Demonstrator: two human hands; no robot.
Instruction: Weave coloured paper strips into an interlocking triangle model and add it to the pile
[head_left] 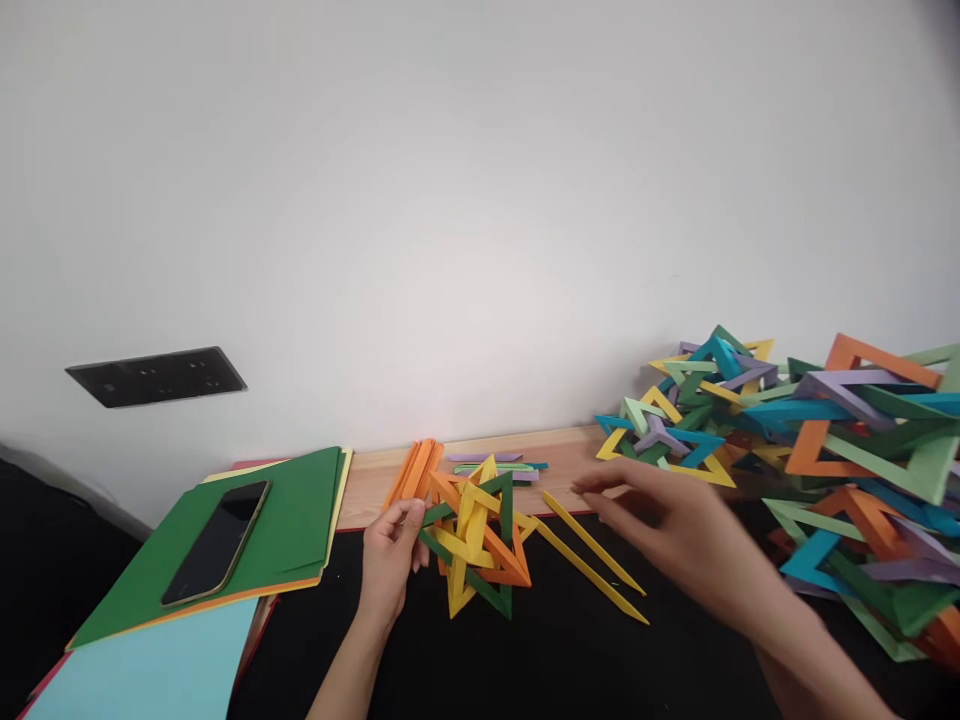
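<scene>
My left hand (392, 548) is closed on the left side of an open-framed paper star (474, 538), made of interlocked green, yellow and orange folded strips. The star is close above the black surface. My right hand (664, 530) hovers to the right of it, thumb and fingers curved with a gap between them, and I see nothing held there. Two folded yellow paper strips (592, 570) lie slantwise between the star and my right hand. Behind the star sits a bundle of folded orange strips (415, 470), with several purple, green and blue strips (499, 467) beside it.
Finished-looking multicoloured paper stars (862, 430) are heaped at the right. At the left, a phone (217, 542) rests on a stack of coloured paper sheets (304, 510). A wall with a black socket panel (157, 377) rises behind the wooden tabletop edge (570, 450).
</scene>
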